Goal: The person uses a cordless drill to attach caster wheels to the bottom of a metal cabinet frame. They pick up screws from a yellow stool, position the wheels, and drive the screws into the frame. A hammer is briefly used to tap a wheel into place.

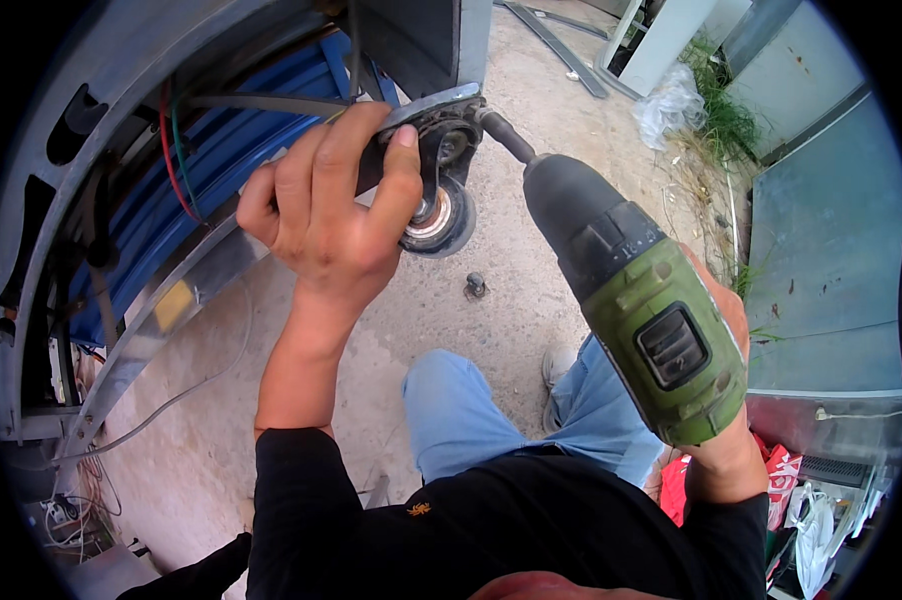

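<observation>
My left hand (336, 205) is closed round the bracket of a caster wheel (439, 222), thumb and fingers gripping its metal plate (431, 108). The plate sits against the lower corner of a grey metal cabinet frame (421, 45). In my right hand (721, 310) is a green and black cordless drill (639, 305); its body hides most of the fingers. A dark socket bit (508, 137) reaches from the chuck to the edge of the caster's plate, where a bolt head seems to sit. Whether the bit turns cannot be told.
Red and green wires (176, 165) run inside the frame beside blue panels (206, 190). A small dark piece (476, 286) lies on the concrete below the caster. Metal strips (561, 50), clear plastic film (669, 103) and grass are farther off. A grey cable (171, 400) trails at left.
</observation>
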Available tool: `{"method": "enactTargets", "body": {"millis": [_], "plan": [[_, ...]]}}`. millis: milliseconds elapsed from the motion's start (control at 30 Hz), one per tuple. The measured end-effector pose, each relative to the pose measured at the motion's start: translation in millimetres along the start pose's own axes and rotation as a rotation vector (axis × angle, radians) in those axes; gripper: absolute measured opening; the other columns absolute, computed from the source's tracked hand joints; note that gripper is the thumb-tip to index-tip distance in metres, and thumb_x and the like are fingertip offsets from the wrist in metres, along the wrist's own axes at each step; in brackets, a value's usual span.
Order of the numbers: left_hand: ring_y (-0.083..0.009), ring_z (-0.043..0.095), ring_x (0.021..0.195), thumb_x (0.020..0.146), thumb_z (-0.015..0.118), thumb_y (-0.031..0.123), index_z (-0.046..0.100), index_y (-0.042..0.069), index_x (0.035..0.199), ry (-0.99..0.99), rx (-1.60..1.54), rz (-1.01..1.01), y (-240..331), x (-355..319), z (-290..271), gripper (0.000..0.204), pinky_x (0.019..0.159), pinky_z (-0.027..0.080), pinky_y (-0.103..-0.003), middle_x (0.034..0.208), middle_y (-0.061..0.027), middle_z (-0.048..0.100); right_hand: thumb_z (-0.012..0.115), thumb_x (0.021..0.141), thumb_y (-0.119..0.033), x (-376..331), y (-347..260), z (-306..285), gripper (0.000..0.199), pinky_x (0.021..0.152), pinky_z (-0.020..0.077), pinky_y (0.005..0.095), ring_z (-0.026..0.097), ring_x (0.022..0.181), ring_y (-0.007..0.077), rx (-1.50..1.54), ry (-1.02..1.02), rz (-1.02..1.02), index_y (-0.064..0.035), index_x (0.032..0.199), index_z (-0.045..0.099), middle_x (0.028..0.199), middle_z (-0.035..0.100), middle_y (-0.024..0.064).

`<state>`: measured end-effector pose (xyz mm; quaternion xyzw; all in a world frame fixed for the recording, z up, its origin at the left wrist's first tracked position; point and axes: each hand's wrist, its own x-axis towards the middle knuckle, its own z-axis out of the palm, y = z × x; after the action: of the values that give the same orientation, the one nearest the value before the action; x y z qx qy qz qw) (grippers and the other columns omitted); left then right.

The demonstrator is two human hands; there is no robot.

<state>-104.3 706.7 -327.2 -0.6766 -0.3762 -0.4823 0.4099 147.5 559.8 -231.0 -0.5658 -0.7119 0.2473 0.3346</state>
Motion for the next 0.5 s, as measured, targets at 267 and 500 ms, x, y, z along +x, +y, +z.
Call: {"method": "enactTargets", "body": {"millis": [267, 500], "plan": [[-0.0127, 0.065, 0.100, 0.087, 0.075, 0.019, 0.074, 0.023, 0.096, -0.004, -0.023, 0.015, -0.4, 0.7, -1.0, 0.010, 0.094, 0.033, -0.033, 0.116, 0.0058, 0.075, 0.082, 0.075, -0.006, -4.7, -2.7, -8.4, 0.060, 0.088, 0.0523, 0.0314, 0.070, 0.094, 0.0209, -0.026, 0.031, -0.071, 0.0018, 0.132, 0.063, 0.103, 0.073, 0.0132], [-0.0159, 0.065, 0.104, 0.084, 0.075, 0.013, 0.072, 0.019, 0.100, -0.040, -0.048, 0.008, 0.5, 3.8, -6.0, 0.018, 0.096, 0.034, -0.035, 0.122, 0.0026, 0.073, 0.080, 0.077, -0.002, -5.1, 0.0, 5.0, 0.061, 0.095, 0.0514, 0.0332, 0.070, 0.103, 0.0226, 0.030, 0.057, -0.138, 0.0053, 0.135, 0.061, 0.109, 0.073, 0.0162]]}}
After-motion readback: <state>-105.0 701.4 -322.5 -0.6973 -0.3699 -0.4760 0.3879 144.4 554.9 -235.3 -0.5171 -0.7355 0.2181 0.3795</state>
